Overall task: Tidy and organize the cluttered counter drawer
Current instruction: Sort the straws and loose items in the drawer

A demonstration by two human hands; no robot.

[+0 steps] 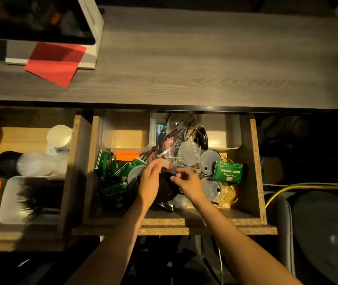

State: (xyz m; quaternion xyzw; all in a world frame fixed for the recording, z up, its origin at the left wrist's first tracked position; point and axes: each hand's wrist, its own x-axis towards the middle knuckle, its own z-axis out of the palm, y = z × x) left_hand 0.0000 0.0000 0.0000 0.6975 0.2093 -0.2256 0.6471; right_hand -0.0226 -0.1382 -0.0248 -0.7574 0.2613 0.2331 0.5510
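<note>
We're looking down into the open drawer at center frame, green packets lying at its left. Our left hand is reaching in, fingers relaxed over a black lid; our right hand is pinching something small, and clear lids are piling up to the right.

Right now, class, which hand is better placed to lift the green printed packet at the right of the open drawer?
The right hand: it lies nearer the green printed packet, with only clear round lids between, while the left hand would have to cross over it.
</note>
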